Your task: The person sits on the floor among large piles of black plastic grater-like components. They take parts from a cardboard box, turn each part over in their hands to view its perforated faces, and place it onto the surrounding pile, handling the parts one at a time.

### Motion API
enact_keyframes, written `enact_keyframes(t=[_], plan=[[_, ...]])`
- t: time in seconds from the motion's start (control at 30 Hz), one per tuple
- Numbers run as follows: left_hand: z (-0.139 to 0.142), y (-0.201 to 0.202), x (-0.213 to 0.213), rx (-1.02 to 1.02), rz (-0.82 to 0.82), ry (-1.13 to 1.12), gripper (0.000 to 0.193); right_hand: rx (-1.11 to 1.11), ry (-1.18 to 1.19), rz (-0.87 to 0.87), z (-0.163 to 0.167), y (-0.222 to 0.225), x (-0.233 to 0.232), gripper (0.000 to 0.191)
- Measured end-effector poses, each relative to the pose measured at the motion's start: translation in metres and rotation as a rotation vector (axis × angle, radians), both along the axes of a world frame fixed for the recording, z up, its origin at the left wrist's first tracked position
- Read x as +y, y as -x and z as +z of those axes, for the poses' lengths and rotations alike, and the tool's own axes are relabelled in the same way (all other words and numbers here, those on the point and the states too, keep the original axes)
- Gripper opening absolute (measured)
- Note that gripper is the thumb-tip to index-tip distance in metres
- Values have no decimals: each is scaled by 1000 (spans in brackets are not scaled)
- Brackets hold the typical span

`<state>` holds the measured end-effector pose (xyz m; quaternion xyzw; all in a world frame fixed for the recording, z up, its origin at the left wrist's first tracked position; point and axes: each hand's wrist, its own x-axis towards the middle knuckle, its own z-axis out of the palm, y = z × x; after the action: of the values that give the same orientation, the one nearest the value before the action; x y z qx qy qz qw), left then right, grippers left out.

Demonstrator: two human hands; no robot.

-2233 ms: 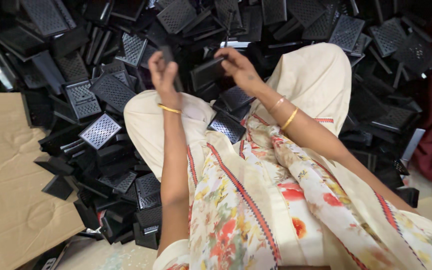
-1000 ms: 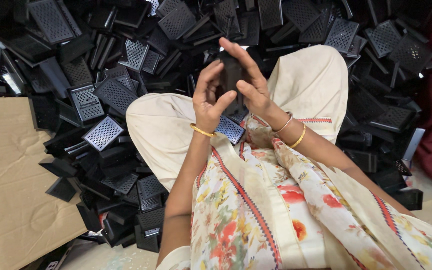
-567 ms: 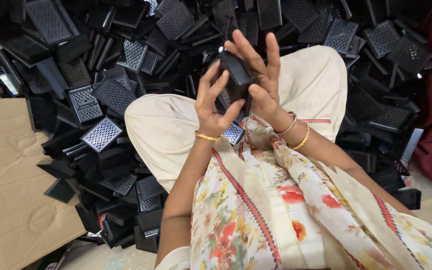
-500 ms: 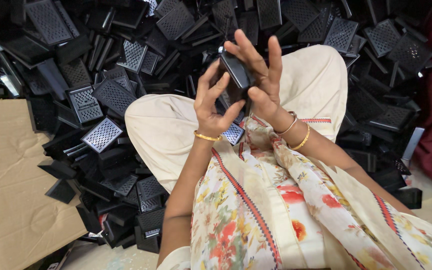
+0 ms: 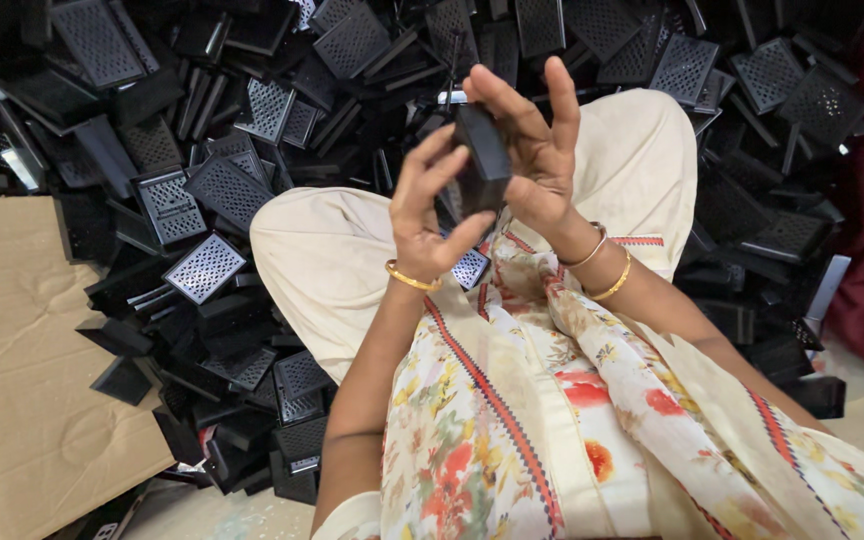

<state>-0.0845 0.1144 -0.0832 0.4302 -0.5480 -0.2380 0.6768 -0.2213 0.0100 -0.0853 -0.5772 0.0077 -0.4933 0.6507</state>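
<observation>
Soft, even light; pale cloth [image 5: 352, 270] bright, black parts [image 5: 202, 190] dim with small glints. Sharp centre, slight stretching at the edges.

Black part [image 5: 480, 160]; black perforated grilles [image 5: 202, 268]; brown cardboard [image 5: 22, 390]. Cream trousers [image 5: 332, 270]; floral tunic [image 5: 552, 420]; gold bangles [image 5: 412, 282].

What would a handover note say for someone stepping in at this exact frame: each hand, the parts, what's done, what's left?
Left hand: fingers on the near side of a small black box-shaped part, raised above the lap.
Right hand: grips the same part from the far side, fingers spread upward.
Parts: a big heap of black perforated housings covers the floor ahead and to both sides; one perforated piece lies on the lap; flat cardboard at left.
Done: one part picked up.
Left: the heap looks unsorted; no finished stack is visible.
</observation>
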Motion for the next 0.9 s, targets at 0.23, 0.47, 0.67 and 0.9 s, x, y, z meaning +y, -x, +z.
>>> enact_keyframes(t=[0.23,0.47,0.67,0.9], plan=[[7,-6,-1,20,-26,-23,62,46,56,-26,6,4,3,97],[14,-7,1,-7,-56,-23,61,30,48,-42,12,6,6,97],[27,-3,1,-116,-47,-122,66,-113,-157,-119,14,-2,10,91],[27,11,-3,-457,114,-49,82,-240,-392,-234,8,-11,2,67]])
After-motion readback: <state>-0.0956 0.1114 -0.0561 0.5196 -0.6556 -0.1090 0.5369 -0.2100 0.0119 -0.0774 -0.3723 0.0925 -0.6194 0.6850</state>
